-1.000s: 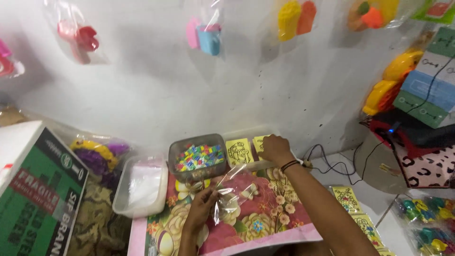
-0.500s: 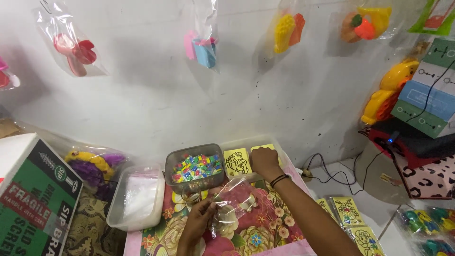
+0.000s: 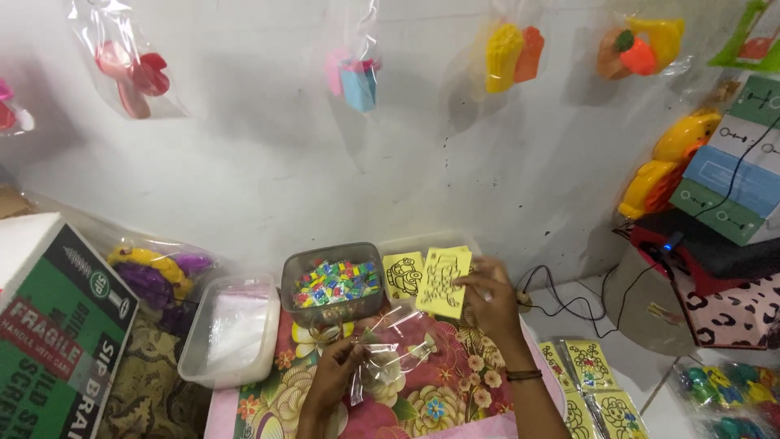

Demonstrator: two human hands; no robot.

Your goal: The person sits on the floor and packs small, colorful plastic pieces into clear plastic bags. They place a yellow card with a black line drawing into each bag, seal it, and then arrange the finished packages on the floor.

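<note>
My right hand (image 3: 491, 302) holds up a yellow card with a black line drawing (image 3: 443, 281), lifted from a row of yellow cards (image 3: 403, 275) standing against the wall. My left hand (image 3: 335, 375) pinches a small clear plastic bag (image 3: 390, 351) above a floral-patterned tray (image 3: 422, 390). Just beyond the bag sits a clear tub of small colourful pieces (image 3: 335, 283).
A white plastic tub (image 3: 231, 333) with clear bags stands left of the tray, next to a green-and-black cardboard box (image 3: 57, 341). Bagged toys hang on the white wall (image 3: 244, 162). More yellow cards (image 3: 597, 382) lie at the lower right; stacked boxes (image 3: 731, 187) and cables (image 3: 569, 301) sit right.
My right hand has lifted one yellow card out of the row by the wall and now holds it up. The left hand still holds the clear bag.
</note>
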